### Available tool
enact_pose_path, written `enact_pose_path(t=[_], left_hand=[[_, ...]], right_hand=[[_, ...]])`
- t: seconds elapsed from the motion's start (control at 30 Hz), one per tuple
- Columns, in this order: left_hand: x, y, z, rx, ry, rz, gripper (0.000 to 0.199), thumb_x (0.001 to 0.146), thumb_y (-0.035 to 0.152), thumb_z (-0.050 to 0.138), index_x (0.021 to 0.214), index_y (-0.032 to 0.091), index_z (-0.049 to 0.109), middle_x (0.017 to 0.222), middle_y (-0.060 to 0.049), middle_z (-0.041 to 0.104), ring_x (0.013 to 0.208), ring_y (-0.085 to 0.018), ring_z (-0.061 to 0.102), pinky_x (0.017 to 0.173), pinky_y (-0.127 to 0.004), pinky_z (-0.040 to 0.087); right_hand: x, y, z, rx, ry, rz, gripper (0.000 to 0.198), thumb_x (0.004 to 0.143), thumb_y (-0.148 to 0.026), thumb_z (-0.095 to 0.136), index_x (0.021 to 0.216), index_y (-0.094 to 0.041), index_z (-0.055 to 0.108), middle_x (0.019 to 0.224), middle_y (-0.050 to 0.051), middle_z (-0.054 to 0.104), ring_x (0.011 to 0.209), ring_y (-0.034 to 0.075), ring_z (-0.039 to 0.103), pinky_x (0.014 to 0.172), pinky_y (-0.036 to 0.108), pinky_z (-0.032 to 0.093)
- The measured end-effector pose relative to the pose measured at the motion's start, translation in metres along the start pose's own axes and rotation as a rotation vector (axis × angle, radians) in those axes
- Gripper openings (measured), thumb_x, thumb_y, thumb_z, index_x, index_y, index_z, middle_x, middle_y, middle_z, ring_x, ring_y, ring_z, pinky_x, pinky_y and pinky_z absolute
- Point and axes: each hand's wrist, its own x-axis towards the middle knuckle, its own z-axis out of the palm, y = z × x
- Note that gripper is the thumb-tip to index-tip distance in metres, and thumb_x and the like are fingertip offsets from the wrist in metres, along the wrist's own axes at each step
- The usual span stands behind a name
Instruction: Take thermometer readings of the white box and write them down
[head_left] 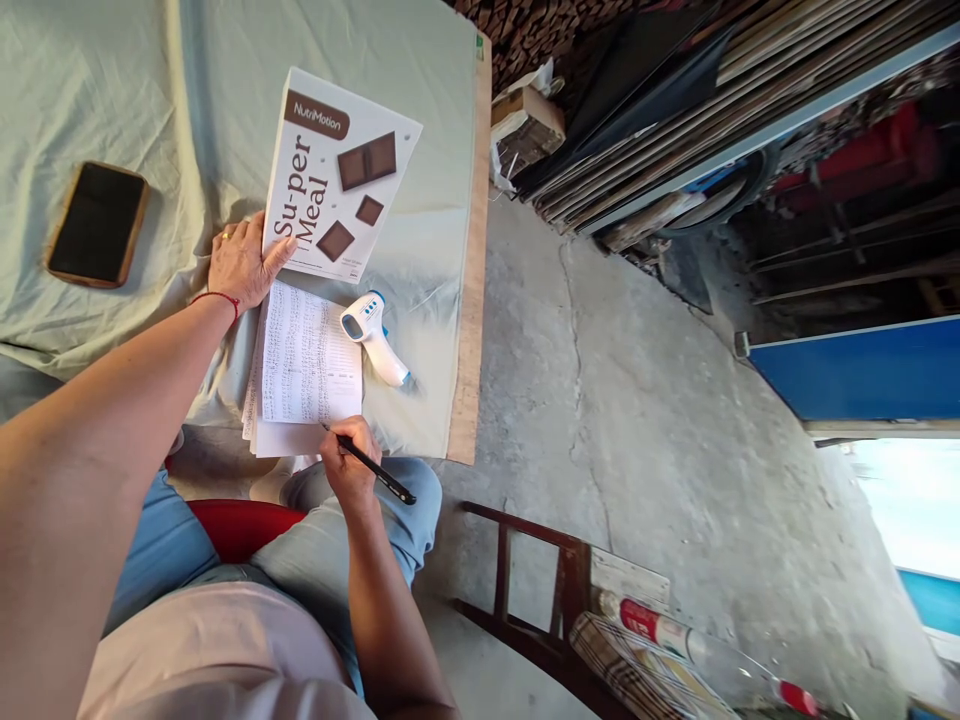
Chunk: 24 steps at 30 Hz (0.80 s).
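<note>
My left hand is at the lower left corner of a white carton box printed "NutriMotion Su-per Meal". Its thumb lies across the box's front, and the other fingers are partly hidden at the left edge. Below the box, sheets of paper covered in small dense writing lie near the table's front edge. My right hand is closed round a black pen, whose tip meets the lower edge of the written sheet. A white and blue infrared thermometer lies just right of the papers.
A phone lies dark on the cloth-covered table, at the left. Beyond the table's right edge is a concrete floor. A dark wooden chair stands at lower right; stacked boards line the back.
</note>
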Motion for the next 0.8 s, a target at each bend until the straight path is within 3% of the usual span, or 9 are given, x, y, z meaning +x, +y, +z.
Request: enact_pose_path(t=[0.13,0.33,0.63,0.8], left_hand=[[-0.001,0.001,-0.001,0.012,0.001,-0.003,0.085,0.101,0.079,0.017,0.158,0.021,0.042,0.148,-0.009,0.058,0.145,-0.031,0.041,0.122,-0.047,0.027],[-0.001,0.003,-0.002,0.061,0.008,0.019,0.084,0.103,0.076,0.018,0.157,0.017,0.044,0.153,-0.011,0.057,0.144,-0.031,0.045,0.121,-0.047,0.030],[-0.002,0.003,-0.002,0.067,0.046,0.035,0.070,0.105,0.068,0.030,0.152,0.020,0.050,0.146,-0.017,0.061,0.143,-0.036,0.051,0.121,-0.049,0.036],[0.001,-0.005,0.003,0.023,0.071,0.066,0.068,0.103,0.074,0.029,0.150,0.030,0.050,0.144,-0.014,0.062,0.144,-0.039,0.050,0.120,-0.056,0.037]], right_hand=[[-0.001,0.001,0.000,0.037,0.006,0.027,0.012,0.089,-0.020,0.050,0.078,-0.025,0.050,0.069,-0.002,0.054,0.065,0.016,0.055,0.064,0.030,0.046],[0.003,0.006,-0.007,0.190,0.211,0.100,0.010,0.091,-0.028,0.052,0.082,-0.025,0.052,0.070,-0.002,0.055,0.065,0.017,0.056,0.065,0.033,0.047],[-0.002,0.018,-0.001,0.162,0.098,0.017,0.008,0.090,-0.020,0.054,0.083,-0.024,0.056,0.072,-0.002,0.059,0.065,0.016,0.058,0.062,0.030,0.048],[-0.002,0.016,-0.001,0.096,0.067,-0.026,0.011,0.087,-0.015,0.053,0.082,-0.024,0.056,0.072,-0.002,0.058,0.065,0.016,0.057,0.063,0.029,0.047]])
